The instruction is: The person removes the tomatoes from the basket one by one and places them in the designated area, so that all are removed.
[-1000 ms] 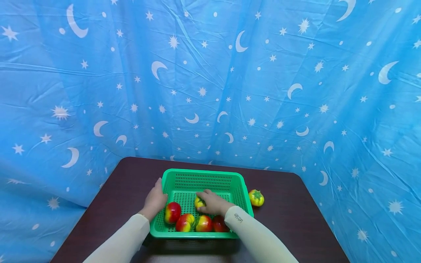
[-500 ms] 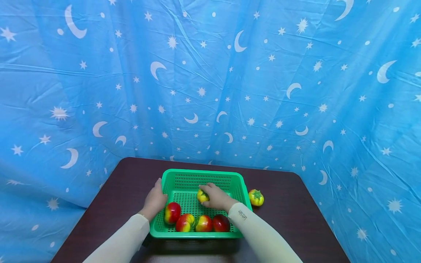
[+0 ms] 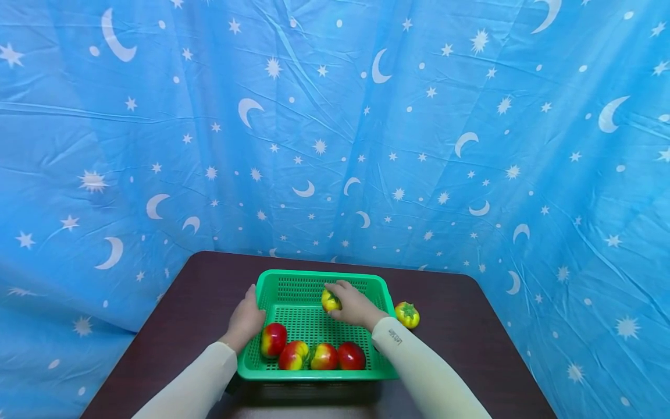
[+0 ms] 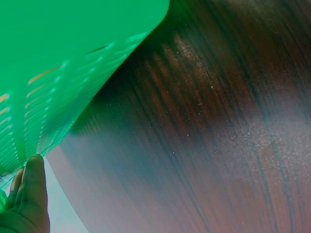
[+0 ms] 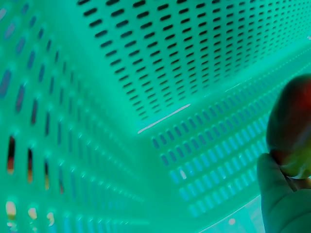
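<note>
My right hand [image 3: 355,304] grips a small yellow fruit [image 3: 330,300] with a green leafy top, inside the green plastic basket [image 3: 309,375] near its back wall. From the right wrist, this fruit [image 5: 292,127] looks dark red and yellow, with a finger against its underside. My left hand [image 3: 245,320] rests on the left side of the basket; in the left wrist view its straight fingers [image 4: 34,182] lie along the outer wall. Along the basket's front lie several red and yellow fruits, among them a red one [image 3: 352,355] and a red one on the left [image 3: 274,340].
Another yellow fruit with a green leafy top [image 3: 407,315] sits on the dark table [image 3: 455,349], just right of the basket. A blue curtain [image 3: 335,174] with moons and stars hangs behind the table and down both sides.
My right hand has moved back and a little right within the basket, carrying the yellow fruit. The red fruit at the front right is now fully uncovered. My left hand stays put.
</note>
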Action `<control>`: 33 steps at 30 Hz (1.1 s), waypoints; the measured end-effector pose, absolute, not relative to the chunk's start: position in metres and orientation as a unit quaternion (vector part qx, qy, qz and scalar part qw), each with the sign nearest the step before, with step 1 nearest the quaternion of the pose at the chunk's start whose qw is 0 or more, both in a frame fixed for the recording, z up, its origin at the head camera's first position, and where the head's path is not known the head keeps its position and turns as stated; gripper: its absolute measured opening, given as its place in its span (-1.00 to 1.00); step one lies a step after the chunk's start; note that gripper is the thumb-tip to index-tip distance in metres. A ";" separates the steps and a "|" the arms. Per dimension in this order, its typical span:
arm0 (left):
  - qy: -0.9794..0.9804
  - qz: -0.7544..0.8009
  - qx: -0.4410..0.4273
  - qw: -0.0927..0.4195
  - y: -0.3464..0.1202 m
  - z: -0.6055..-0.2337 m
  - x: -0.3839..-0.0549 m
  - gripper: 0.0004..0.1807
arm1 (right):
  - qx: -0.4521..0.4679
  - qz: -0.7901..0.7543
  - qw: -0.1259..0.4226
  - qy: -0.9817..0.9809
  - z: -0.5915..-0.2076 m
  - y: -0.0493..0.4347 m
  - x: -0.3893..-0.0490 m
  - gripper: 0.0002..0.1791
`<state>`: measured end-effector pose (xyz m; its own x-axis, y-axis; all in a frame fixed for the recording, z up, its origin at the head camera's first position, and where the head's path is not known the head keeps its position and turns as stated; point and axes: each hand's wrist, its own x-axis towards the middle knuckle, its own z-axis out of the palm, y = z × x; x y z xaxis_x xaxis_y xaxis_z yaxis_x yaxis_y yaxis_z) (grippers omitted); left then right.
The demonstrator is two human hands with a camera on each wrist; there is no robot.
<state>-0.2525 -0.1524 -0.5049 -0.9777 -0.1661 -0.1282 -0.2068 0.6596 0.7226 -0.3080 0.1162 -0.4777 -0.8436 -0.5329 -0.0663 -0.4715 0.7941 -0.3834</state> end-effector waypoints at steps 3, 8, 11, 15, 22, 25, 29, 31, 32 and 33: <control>0.912 0.397 -0.101 0.024 -0.152 -0.506 -0.253 -0.13 | -0.262 -0.190 0.083 0.943 -0.475 0.121 -0.309 -0.25; 0.912 0.397 -0.099 0.024 -0.152 -0.507 -0.254 -0.14 | -0.252 -0.209 0.074 0.942 -0.471 0.128 -0.312 -0.26; 0.912 0.398 -0.099 0.024 -0.152 -0.506 -0.254 -0.14 | -0.248 -0.213 0.062 0.943 -0.468 0.131 -0.314 -0.26; 0.911 0.398 -0.103 0.025 -0.152 -0.505 -0.254 -0.13 | -0.249 -0.227 0.054 0.940 -0.465 0.134 -0.317 -0.26; 0.911 0.398 -0.105 0.023 -0.151 -0.504 -0.253 -0.13 | -0.239 -0.244 0.047 0.939 -0.460 0.142 -0.321 -0.25; 0.911 0.398 -0.104 0.023 -0.151 -0.504 -0.253 -0.13 | -0.232 -0.256 0.036 0.938 -0.456 0.148 -0.324 -0.26; 0.913 0.394 -0.103 0.021 -0.151 -0.504 -0.253 -0.14 | -0.207 -0.272 0.022 0.939 -0.451 0.155 -0.329 -0.27; 0.914 0.392 -0.103 0.020 -0.152 -0.504 -0.254 -0.14 | -0.191 -0.275 0.015 0.942 -0.450 0.159 -0.330 -0.27; 0.914 0.391 -0.103 0.020 -0.152 -0.504 -0.254 -0.14 | -0.185 -0.280 0.012 0.942 -0.450 0.161 -0.331 -0.27; 0.915 0.391 -0.103 0.020 -0.152 -0.504 -0.253 -0.14 | -0.179 -0.285 0.010 0.941 -0.449 0.163 -0.332 -0.26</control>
<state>-0.2535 -0.1515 -0.5036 -0.9782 -0.1721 -0.1163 -0.2030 0.6736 0.7107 -0.3316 0.1629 -0.4494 -0.9356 -0.3431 0.0834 -0.3316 0.7729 -0.5410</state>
